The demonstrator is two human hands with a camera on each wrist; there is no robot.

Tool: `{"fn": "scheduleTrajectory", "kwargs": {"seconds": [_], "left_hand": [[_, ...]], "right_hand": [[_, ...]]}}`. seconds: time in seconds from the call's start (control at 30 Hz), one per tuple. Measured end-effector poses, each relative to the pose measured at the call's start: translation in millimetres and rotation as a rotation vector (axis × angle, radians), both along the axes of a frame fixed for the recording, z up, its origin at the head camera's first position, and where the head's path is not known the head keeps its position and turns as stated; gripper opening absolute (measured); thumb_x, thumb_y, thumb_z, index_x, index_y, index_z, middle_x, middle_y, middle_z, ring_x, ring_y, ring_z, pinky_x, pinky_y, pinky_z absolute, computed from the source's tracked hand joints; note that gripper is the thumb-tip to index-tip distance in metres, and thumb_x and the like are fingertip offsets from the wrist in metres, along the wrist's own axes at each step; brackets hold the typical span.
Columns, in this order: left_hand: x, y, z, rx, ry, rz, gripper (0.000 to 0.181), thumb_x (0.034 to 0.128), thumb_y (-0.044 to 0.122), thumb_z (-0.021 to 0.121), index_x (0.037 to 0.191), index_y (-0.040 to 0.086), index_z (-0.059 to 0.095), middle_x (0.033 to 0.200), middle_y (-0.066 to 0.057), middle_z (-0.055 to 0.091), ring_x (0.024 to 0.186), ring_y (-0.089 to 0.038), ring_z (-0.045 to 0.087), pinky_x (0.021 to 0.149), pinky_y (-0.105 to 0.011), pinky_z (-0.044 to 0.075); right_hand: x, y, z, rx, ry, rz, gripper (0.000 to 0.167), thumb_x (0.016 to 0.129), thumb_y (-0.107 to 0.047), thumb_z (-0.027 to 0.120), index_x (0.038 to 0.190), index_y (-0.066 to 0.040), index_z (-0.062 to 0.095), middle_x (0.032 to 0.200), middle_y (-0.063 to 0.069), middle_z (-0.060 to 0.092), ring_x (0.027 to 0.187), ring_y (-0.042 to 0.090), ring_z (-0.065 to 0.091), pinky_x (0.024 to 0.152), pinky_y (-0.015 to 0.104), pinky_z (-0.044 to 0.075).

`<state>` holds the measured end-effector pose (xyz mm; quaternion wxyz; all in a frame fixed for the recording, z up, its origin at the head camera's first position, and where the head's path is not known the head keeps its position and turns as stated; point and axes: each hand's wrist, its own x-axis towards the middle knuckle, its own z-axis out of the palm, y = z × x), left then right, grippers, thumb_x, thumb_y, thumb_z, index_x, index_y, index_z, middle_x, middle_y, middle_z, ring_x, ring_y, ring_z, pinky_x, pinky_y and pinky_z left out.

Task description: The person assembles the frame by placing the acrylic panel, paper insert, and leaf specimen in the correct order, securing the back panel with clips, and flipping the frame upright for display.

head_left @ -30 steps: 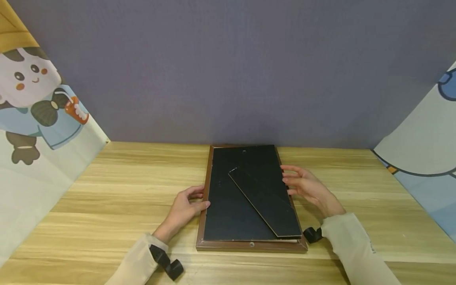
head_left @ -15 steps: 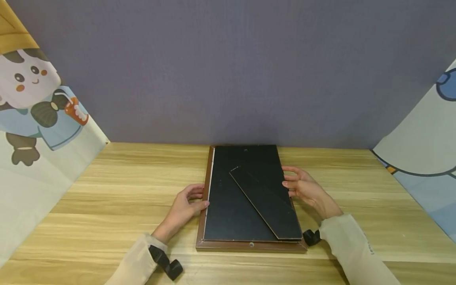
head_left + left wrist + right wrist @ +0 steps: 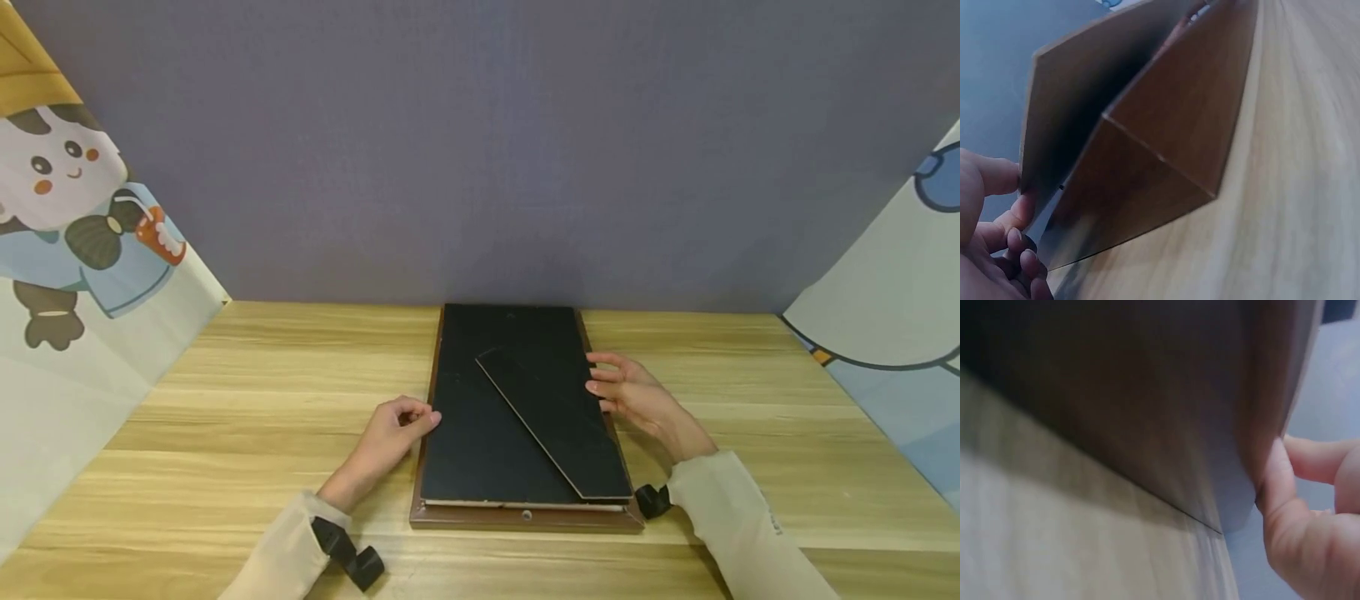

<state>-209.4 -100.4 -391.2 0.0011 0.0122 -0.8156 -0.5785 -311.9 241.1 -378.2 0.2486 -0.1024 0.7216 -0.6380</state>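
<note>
A brown frame [image 3: 525,520] lies face down, its black backing board [image 3: 480,417] on top with a slanted stand flap [image 3: 558,425]. My left hand [image 3: 386,439] pinches the board's left edge between thumb and fingers; in the left wrist view the board [image 3: 1054,106] stands tilted up from the brown frame [image 3: 1172,125], a gap between them, with the left hand [image 3: 997,231] at its edge. At the right side my right hand [image 3: 648,404] has thumb and fingers at the board's edge; in the right wrist view the right hand [image 3: 1316,519] pinches that edge.
The wood-grain table [image 3: 262,417] surrounds the frame. Behind it rises a grey wall panel [image 3: 487,150]. Cartoon-printed panels stand at the left [image 3: 90,333] and right [image 3: 885,275]. A black wrist device [image 3: 348,554] sits on the left sleeve, another [image 3: 652,500] by the right.
The backing board has risen off the frame and shifted slightly left, covering more of the frame's left rim. My left fingers have moved from the frame's side to the board's edge.
</note>
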Motion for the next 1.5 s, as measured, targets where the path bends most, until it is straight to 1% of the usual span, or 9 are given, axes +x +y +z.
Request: {"fn": "scheduleTrajectory", "kwargs": {"seconds": [0.13, 0.2, 0.27, 0.5, 0.77, 0.93, 1.1, 1.33, 1.5], "left_hand": [[-1.8, -1.2, 2.1, 0.062, -0.039, 0.030, 0.013, 0.0891, 0.008, 0.062, 0.087, -0.005, 0.062, 0.073, 0.002, 0.048, 0.068, -0.007, 0.044, 0.061, -0.018, 0.038], [-2.4, -2.0, 2.9, 0.083, -0.052, 0.043, 0.012, 0.0892, 0.007, 0.061, 0.084, -0.004, 0.061, 0.072, 0.003, 0.048, 0.069, -0.007, 0.044, 0.062, -0.019, 0.038], [-2.9, -2.9, 2.9, 0.085, -0.064, 0.044, 0.012, 0.0890, 0.007, 0.061, 0.082, -0.003, 0.060, 0.072, 0.003, 0.047, 0.069, -0.008, 0.044, 0.063, -0.019, 0.038], [-1.8, -3.9, 1.2, 0.061, -0.088, 0.025, 0.013, 0.0889, 0.009, 0.062, 0.080, 0.000, 0.060, 0.070, 0.004, 0.047, 0.066, -0.008, 0.044, 0.060, -0.019, 0.038], [-2.1, 1.0, -0.5, 0.018, -0.060, 0.009, 0.014, 0.0884, 0.010, 0.064, 0.082, -0.003, 0.063, 0.072, 0.003, 0.048, 0.069, -0.010, 0.043, 0.062, -0.020, 0.037], [-3.6, 3.5, -2.1, -0.019, -0.024, 0.001, 0.013, 0.0877, 0.009, 0.064, 0.082, -0.003, 0.064, 0.071, 0.001, 0.050, 0.068, -0.011, 0.044, 0.061, -0.020, 0.038], [-2.3, 1.7, -1.0, -0.029, -0.022, 0.016, 0.011, 0.0875, 0.006, 0.063, 0.081, -0.003, 0.063, 0.072, 0.000, 0.051, 0.068, -0.011, 0.044, 0.061, -0.021, 0.038], [-0.9, 3.4, 0.2, -0.080, 0.029, -0.006, 0.012, 0.0881, 0.009, 0.065, 0.081, 0.000, 0.062, 0.067, 0.001, 0.045, 0.062, -0.009, 0.041, 0.057, -0.020, 0.034], [0.5, 5.9, 1.3, -0.145, 0.070, -0.008, 0.011, 0.0880, 0.010, 0.066, 0.083, 0.002, 0.061, 0.072, -0.001, 0.046, 0.066, -0.011, 0.042, 0.059, -0.020, 0.034]], "right_hand": [[0.8, -2, -0.4, 0.110, 0.081, 0.000, 0.064, 0.095, -0.010, 0.057, 0.147, 0.005, 0.022, 0.146, 0.032, 0.027, 0.103, 0.007, 0.058, 0.085, 0.023, 0.054], [1.1, -4, -0.5, 0.159, 0.122, 0.007, 0.064, 0.094, -0.011, 0.059, 0.146, 0.007, 0.026, 0.141, 0.032, 0.034, 0.106, 0.013, 0.058, 0.089, 0.029, 0.054], [1.6, -6, 0.1, 0.196, 0.159, 0.012, 0.064, 0.092, -0.009, 0.060, 0.144, 0.009, 0.028, 0.135, 0.032, 0.040, 0.103, 0.016, 0.060, 0.086, 0.031, 0.055], [6.1, -12, 6.8, 0.292, 0.230, 0.012, 0.061, 0.090, -0.005, 0.062, 0.140, 0.015, 0.032, 0.108, 0.020, 0.050, 0.077, 0.010, 0.057, 0.064, 0.025, 0.055], [11.6, -20, 13.9, 0.453, 0.330, -0.005, 0.058, 0.093, -0.010, 0.059, 0.138, 0.017, 0.034, 0.111, 0.026, 0.052, 0.075, 0.016, 0.055, 0.057, 0.025, 0.052], [10.8, -21, 15.3, 0.524, 0.397, -0.008, 0.054, 0.092, -0.010, 0.059, 0.135, 0.017, 0.039, 0.091, 0.013, 0.051, 0.068, 0.014, 0.047, 0.055, 0.022, 0.046], [8.4, -20, 14.6, 0.523, 0.441, 0.035, 0.044, 0.090, -0.007, 0.062, 0.127, 0.014, 0.051, 0.088, 0.009, 0.053, 0.074, 0.015, 0.047, 0.061, 0.021, 0.041], [4.2, -13, 10.9, 0.399, 0.320, 0.009, 0.042, 0.093, -0.003, 0.055, 0.129, 0.014, 0.045, 0.099, 0.015, 0.052, 0.079, 0.015, 0.052, 0.061, 0.023, 0.049], [4.4, -9, 9.7, 0.366, 0.280, -0.003, 0.048, 0.093, -0.006, 0.057, 0.133, 0.013, 0.037, 0.100, 0.014, 0.048, 0.080, 0.015, 0.050, 0.063, 0.025, 0.049]]}}
